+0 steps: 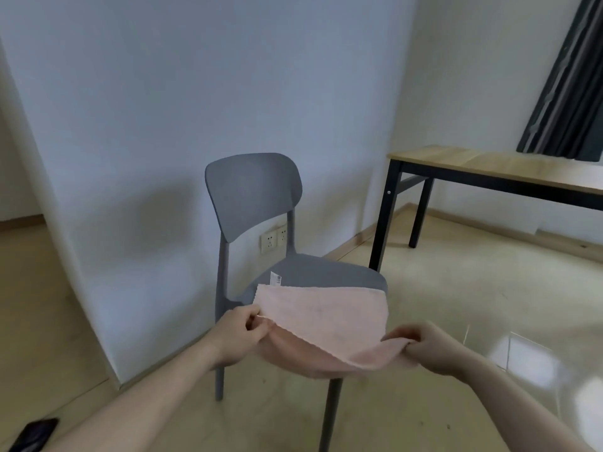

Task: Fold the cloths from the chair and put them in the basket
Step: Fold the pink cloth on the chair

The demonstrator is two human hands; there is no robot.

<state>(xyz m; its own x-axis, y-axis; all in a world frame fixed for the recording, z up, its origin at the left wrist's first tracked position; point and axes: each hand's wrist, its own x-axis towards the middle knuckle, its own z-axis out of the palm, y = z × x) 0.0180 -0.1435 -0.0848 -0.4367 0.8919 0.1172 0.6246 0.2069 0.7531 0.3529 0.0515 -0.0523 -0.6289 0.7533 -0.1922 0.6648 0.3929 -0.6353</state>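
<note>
Two hands hold one pink cloth (321, 316) over the front of the gray chair (254, 194). Left hand (239, 331): grip pinches the cloth's near left corner. Right hand (430, 349): grip curled round the near right corner. Cloth's far edge lies on the chair seat, white label (275, 278) up. Wooden tabletop (473, 164) stands right of the chair, farther back.

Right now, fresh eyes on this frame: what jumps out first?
The pink cloth at centre, spread over the front of the grey chair seat, with the left hand and right hand each pinching a near corner. A white tag sticks up at its far left corner. Behind to the right stands a wooden table on black legs; no basket shows.
</note>
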